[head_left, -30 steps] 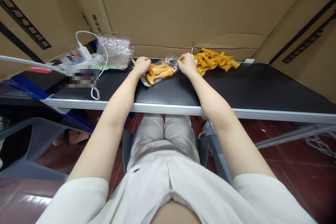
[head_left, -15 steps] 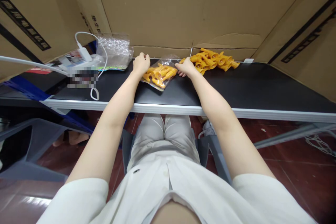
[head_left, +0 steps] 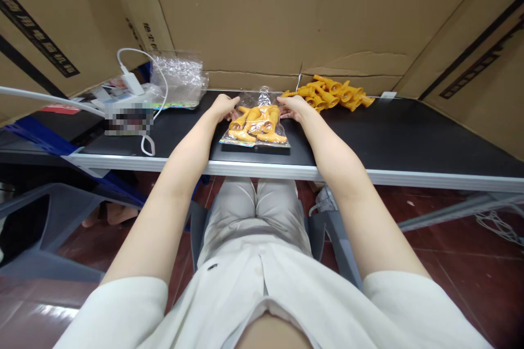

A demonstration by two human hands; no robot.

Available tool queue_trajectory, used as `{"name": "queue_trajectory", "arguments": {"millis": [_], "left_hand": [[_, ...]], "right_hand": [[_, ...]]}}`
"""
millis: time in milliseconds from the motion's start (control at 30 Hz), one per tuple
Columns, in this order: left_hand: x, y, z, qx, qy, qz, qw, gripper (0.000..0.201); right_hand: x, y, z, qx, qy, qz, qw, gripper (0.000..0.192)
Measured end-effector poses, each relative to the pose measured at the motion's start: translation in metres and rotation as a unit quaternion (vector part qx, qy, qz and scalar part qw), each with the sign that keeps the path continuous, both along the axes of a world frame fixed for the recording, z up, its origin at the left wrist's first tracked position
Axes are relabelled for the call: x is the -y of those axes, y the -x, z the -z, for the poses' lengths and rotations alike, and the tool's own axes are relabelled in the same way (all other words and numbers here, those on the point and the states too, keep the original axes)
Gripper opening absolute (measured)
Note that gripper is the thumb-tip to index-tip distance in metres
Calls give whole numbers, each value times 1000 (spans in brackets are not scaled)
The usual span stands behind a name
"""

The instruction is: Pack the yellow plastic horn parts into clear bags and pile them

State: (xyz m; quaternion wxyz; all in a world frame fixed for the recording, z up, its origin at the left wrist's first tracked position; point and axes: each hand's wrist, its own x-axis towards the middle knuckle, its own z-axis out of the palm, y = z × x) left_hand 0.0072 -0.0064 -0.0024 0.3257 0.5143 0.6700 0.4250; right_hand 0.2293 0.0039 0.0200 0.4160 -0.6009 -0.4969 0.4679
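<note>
A clear plastic bag point(head_left: 281, 140) filled with several yellow horn-shaped plastic pieces point(head_left: 256, 122) lies on the black tabletop in front of me, its printed edge toward me. At its upper left side, my left hand point(head_left: 224, 107) is closed on the bag's edge, the fingertips partly hidden. My right hand point(head_left: 295, 107) grips the opposite side between thumb and fingers. Just behind and to the right of that hand sits a loose heap of similar yellow pieces point(head_left: 331, 91).
Flat clear plastic bags point(head_left: 180, 79) lie at the back left, beside a white charger and cable point(head_left: 133, 83). Tall cardboard panels point(head_left: 254, 16) wall in the back and sides. A metal strip point(head_left: 262, 168) edges the black table point(head_left: 409, 136).
The filled bag has turned square to me and shifted slightly right and nearer. My left hand has come lower, and both hands now sit at its sides.
</note>
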Motion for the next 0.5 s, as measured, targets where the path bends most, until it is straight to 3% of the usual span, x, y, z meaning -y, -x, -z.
{"name": "queue_trajectory", "arguments": {"millis": [267, 500], "left_hand": [[-3, -1, 4, 62, -50, -8, 997, 27], [-10, -1, 5, 137, -46, -13, 989, 30]], "right_hand": [[-1, 6, 3, -61, -12, -11, 998, 34], [-1, 3, 4, -98, 7, -11, 995, 35]]}}
